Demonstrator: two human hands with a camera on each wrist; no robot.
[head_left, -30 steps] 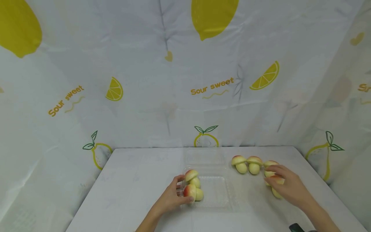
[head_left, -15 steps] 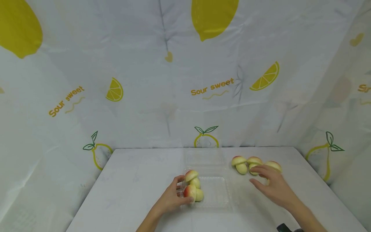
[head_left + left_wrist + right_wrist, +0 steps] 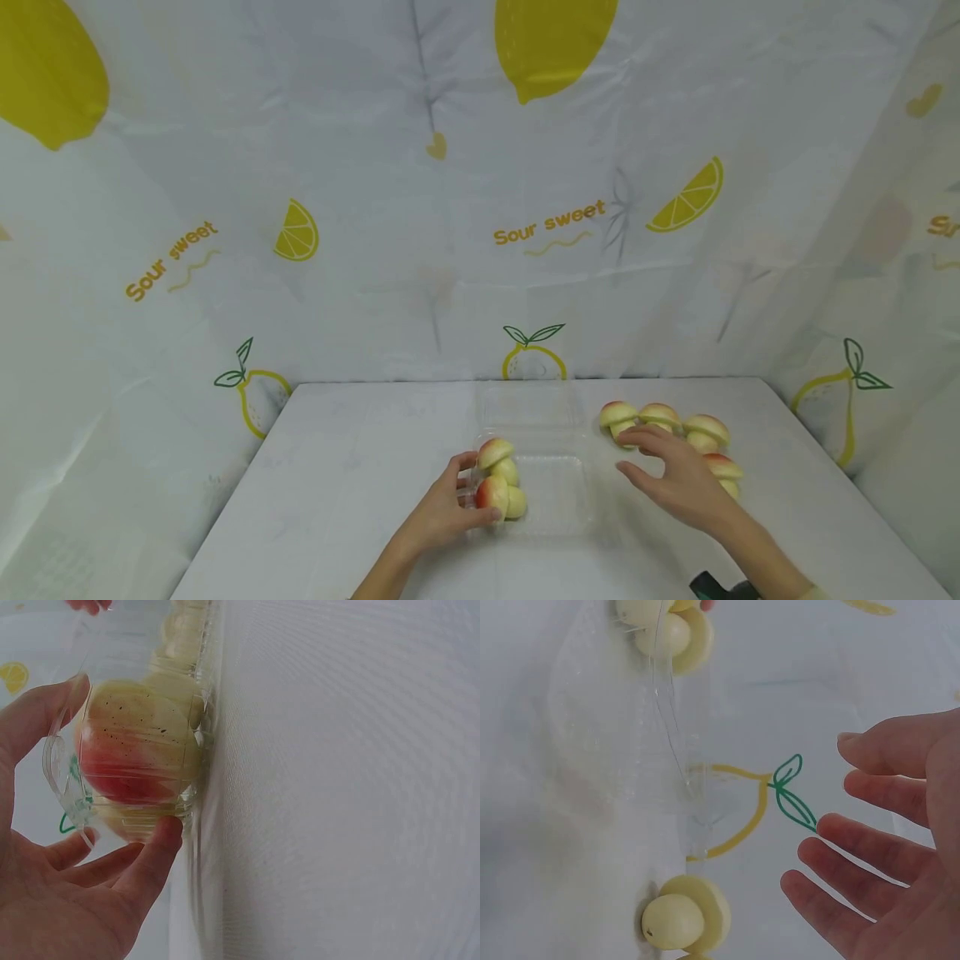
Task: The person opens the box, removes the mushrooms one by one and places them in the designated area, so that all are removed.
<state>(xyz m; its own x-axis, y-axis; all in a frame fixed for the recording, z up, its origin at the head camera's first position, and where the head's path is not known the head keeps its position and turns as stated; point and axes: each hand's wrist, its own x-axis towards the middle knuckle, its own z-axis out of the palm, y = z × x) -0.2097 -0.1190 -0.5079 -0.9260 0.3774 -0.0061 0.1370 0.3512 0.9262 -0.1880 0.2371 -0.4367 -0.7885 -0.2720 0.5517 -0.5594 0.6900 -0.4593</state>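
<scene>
In the head view my left hand (image 3: 441,512) holds the left side of a clear plastic clamshell box (image 3: 555,500), thumb at its near corner and fingers along its outer wall. Two pale mushroom-shaped pieces with red-tinged caps lie inside: a rear one (image 3: 495,454) and a front one (image 3: 492,493). Through the wall, the left wrist view shows a speckled red-yellow cap (image 3: 135,742) between thumb and fingers. My right hand (image 3: 675,479) hovers right of the box with fingers spread and nothing in them. Behind it lie loose mushroom-shaped pieces (image 3: 707,431), partly covered by the hand.
The box's lid (image 3: 528,408) lies folded back toward the lemon-print curtain (image 3: 375,292) behind the white table (image 3: 360,450). Several loose mushroom-shaped pieces stand in a bent row at the back right, including one (image 3: 617,414) nearest the lid. A dark strap device (image 3: 716,586) sits by the right wrist.
My right hand has moved left from the rightmost mushroom-shaped pieces toward the box, uncovering those two. The left hand and the box have stayed in place.
</scene>
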